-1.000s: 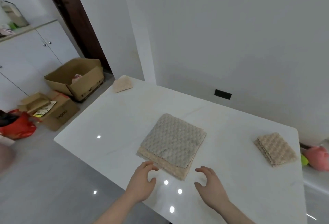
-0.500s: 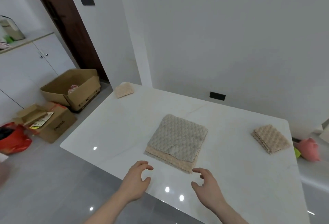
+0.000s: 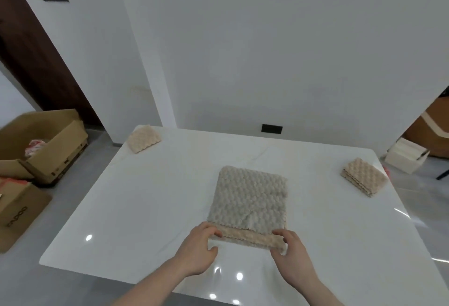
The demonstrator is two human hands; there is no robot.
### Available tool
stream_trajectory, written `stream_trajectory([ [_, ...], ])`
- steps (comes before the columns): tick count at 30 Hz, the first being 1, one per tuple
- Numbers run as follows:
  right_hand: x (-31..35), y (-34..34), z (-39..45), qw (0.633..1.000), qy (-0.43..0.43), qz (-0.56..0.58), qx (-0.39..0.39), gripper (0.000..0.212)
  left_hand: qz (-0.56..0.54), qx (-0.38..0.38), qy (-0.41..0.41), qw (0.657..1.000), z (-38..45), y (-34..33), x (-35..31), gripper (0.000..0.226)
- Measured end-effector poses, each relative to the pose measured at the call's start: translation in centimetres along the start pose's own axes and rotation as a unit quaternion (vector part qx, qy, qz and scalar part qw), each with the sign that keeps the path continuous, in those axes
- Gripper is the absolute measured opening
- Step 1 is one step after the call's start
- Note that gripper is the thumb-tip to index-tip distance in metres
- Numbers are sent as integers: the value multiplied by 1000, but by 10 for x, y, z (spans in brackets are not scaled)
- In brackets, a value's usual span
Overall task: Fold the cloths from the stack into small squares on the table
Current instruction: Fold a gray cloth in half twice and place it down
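Two cloths are stacked in the middle of the white table [image 3: 145, 208]: a grey bobbled cloth [image 3: 250, 198] on top and a beige cloth [image 3: 245, 237] under it, whose near edge sticks out. My left hand [image 3: 198, 247] pinches the beige cloth's near left corner, fingers on top and thumb at the edge. My right hand [image 3: 292, 252] pinches its near right corner the same way. A small folded beige cloth [image 3: 143, 138] lies at the far left corner. A folded pile of beige cloths [image 3: 364, 176] lies near the right edge.
Open cardboard boxes [image 3: 46, 143] stand on the floor left of the table, with another box [image 3: 17, 206] nearer. A white box [image 3: 405, 158] sits on the floor beyond the right edge. A white wall runs behind the table's far edge.
Both hands have moved forward from the bare table to the stack's near edge and taken hold of the beige cloth's corners. The view has swung to face the stack squarely.
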State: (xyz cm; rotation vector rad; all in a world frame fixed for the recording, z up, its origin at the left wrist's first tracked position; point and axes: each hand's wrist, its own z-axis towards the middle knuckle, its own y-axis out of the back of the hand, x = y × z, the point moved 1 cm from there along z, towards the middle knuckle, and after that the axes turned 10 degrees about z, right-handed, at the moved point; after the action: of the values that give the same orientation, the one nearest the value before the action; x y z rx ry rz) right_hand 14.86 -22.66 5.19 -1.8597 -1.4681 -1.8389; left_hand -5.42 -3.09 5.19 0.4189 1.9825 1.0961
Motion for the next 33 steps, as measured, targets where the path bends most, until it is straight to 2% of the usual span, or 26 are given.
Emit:
stream_trajectory([
  [4,-8,-19,30,999,7,-38,-9,39,26,-1,-29,999,39,-3,19,37],
  [10,-64,-56,90,994,30,-106,-19,44,66,-59,-67,994,108,-41,51,47],
  [14,-117,-96,94,976,92,-153,-127,52,109,-136,-109,979,125,-95,83,44],
  [17,-126,-110,90,958,145,-171,-180,50,103,-198,-121,967,126,-117,96,42],
  [27,-134,-112,87,942,178,-204,-198,45,141,-270,-160,939,128,-128,103,48],
  [33,-136,-111,86,937,195,-199,-209,47,126,-293,-155,935,127,-130,104,41],
])
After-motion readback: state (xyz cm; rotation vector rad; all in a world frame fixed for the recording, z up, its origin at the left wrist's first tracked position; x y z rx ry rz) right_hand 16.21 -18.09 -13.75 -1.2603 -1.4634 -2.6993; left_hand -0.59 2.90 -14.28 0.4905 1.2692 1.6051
